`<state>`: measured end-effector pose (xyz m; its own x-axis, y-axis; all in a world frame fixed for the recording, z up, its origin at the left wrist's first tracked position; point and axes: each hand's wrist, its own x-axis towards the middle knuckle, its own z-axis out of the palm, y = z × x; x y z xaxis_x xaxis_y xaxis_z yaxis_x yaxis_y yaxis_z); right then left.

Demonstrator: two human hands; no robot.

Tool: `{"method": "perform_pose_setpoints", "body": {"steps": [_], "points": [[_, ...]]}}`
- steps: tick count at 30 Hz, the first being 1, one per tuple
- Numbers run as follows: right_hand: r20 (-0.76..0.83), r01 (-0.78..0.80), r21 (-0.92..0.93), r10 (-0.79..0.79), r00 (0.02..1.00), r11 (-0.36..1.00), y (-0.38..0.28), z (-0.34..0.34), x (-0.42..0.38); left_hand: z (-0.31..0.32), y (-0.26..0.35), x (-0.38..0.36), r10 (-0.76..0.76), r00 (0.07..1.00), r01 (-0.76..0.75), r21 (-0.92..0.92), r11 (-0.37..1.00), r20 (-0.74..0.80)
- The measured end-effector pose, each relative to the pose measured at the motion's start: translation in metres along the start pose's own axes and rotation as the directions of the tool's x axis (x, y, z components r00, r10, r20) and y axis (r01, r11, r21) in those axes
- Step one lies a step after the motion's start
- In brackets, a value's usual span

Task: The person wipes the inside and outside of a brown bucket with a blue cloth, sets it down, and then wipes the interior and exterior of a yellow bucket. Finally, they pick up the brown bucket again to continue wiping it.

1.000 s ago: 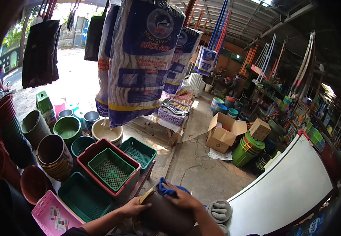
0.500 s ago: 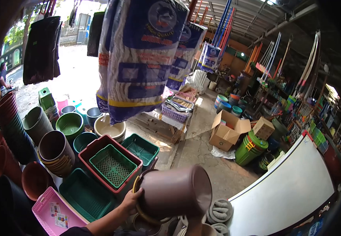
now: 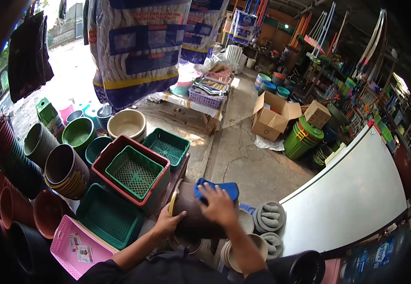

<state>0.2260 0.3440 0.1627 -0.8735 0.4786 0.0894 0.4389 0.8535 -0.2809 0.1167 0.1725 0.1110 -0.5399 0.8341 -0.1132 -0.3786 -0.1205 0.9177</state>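
Note:
A dark brown bucket (image 3: 191,208) lies on its side in front of me, its yellow-edged rim facing left. My left hand (image 3: 168,222) grips that rim, thumb on the outer wall. On the bucket's upper right side, my right hand (image 3: 218,206) presses a blue cloth (image 3: 229,189) against the surface, fingers over the cloth. Below the bucket, other round containers show partly.
Left are a red bin (image 3: 99,165) with a green basket, a green tray (image 3: 92,208), a pink basket (image 3: 59,248) and stacked buckets (image 3: 66,168). Wrapped packs (image 3: 139,52) hang overhead. Right are a white board (image 3: 347,199), a cardboard box (image 3: 269,123) and grey stone mortars (image 3: 269,217).
My right hand has come up onto the bucket with the blue cloth. The bucket has shifted left and lower, still held by my left hand. The view has tilted down.

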Motion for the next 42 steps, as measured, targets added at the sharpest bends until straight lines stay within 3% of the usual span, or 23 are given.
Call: {"method": "perform_pose_setpoints", "body": {"steps": [1,2,3,5,6,7,9,10,11,13,14,15,16,17,23,25,26,29,31,35,37,40,42], "points": [[0.149,-0.094,0.153,0.071,0.986,0.984,0.026,-0.004,0.01,-0.007,-0.001,-0.004,-0.014,1.0,0.014,0.004,1.0,0.001],[0.389,-0.318,0.22,0.216,0.895,0.922,0.05,-0.016,0.024,-0.014,-0.001,-0.008,-0.04,0.999,0.04,0.004,0.999,0.021],[0.615,-0.535,0.226,0.307,0.727,0.814,0.07,-0.027,0.028,-0.02,-0.002,-0.012,-0.068,0.997,0.068,0.006,0.998,0.041],[0.666,-0.674,0.501,0.255,0.701,0.543,0.093,-0.04,0.01,-0.027,0.001,-0.021,-0.131,0.991,0.131,-0.026,0.991,0.024],[0.657,-0.686,0.678,0.2,0.726,0.262,0.106,-0.031,-0.001,-0.03,0.0,-0.023,-0.1,0.995,0.1,-0.038,0.994,-0.004],[0.659,-0.685,0.676,0.194,0.727,0.271,0.112,-0.02,-0.006,-0.034,-0.002,-0.024,-0.064,0.997,0.062,-0.053,0.997,-0.036],[0.529,-0.512,0.848,0.142,0.837,-0.138,0.116,-0.002,-0.019,-0.044,-0.014,-0.027,-0.036,0.997,0.031,-0.073,0.997,-0.065],[0.569,-0.564,0.82,0.243,0.785,-0.098,0.117,0.001,-0.026,-0.044,-0.013,-0.029,-0.04,0.996,0.032,-0.096,0.995,-0.084],[0.577,-0.573,0.814,0.238,0.782,-0.094,0.117,0.006,-0.032,-0.044,-0.014,-0.031,-0.046,0.994,0.034,-0.117,0.993,-0.1],[0.237,-0.288,0.952,0.347,0.907,0.102,0.093,0.006,-0.038,-0.046,-0.02,-0.034,-0.047,0.992,0.034,-0.119,0.992,-0.115],[0.031,-0.092,0.968,0.251,0.968,0.235,0.073,-0.001,-0.043,-0.046,-0.021,-0.034,-0.042,0.991,0.025,-0.133,0.991,-0.126],[-0.188,0.104,0.926,0.202,0.961,0.364,0.054,-0.004,-0.043,-0.045,-0.022,-0.035,-0.04,0.99,0.02,-0.146,0.989,-0.137],[-0.305,0.197,0.828,0.127,0.944,0.526,0.025,-0.021,-0.051,-0.045,-0.023,-0.036,-0.049,0.989,0.029,-0.141,0.99,-0.138],[-0.357,0.316,0.48,-0.147,0.923,0.819,0.027,-0.022,-0.052,-0.045,-0.024,-0.036,-0.045,0.985,0.012,-0.195,0.981,-0.164],[-0.321,0.436,0.494,-0.308,0.896,0.753,0.016,-0.016,-0.094,-0.046,0.002,-0.038,-0.012,0.988,-0.056,-0.424,0.904,-0.157],[-0.375,0.414,0.534,-0.232,0.897,0.737,0.04,0.007,-0.098,-0.055,0.003,-0.042,-0.019,0.987,-0.059,-0.467,0.882,-0.16],[-0.41,0.369,0.477,-0.169,0.896,0.798,0.045,0.005,-0.095,-0.058,0.005,-0.043,-0.027,0.992,-0.035,-0.473,0.88,-0.123],[-0.304,0.083,0.575,0.119,0.945,0.814,0.046,-0.009,-0.079,-0.055,0.007,-0.045,-0.041,0.994,-0.012,-0.469,0.883,-0.102],[-0.287,0.104,0.575,0.081,0.955,0.812,0.037,-0.019,-0.071,-0.05,0.004,-0.046,-0.042,0.992,-0.019,-0.461,0.887,-0.122],[-0.18,0.185,0.647,-0.088,0.98,0.74,0.016,-0.027,-0.064,-0.052,0.01,-0.048,0.023,0.974,-0.129,-0.47,0.873,-0.226],[-0.134,0.179,0.784,-0.119,0.984,0.595,0.004,-0.019,-0.071,-0.056,0.018,-0.051,0.082,0.939,-0.233,-0.443,0.866,-0.335],[-0.079,0.08,0.993,-0.009,0.997,0.087,-0.008,-0.004,-0.075,-0.078,0.038,-0.062,0.129,0.897,-0.299,-0.365,0.881,-0.423],[-0.033,0.042,0.968,0.041,0.999,-0.247,-0.02,-0.002,-0.069,-0.094,0.058,-0.076,0.208,0.849,-0.368,-0.26,0.893,-0.486]]}}
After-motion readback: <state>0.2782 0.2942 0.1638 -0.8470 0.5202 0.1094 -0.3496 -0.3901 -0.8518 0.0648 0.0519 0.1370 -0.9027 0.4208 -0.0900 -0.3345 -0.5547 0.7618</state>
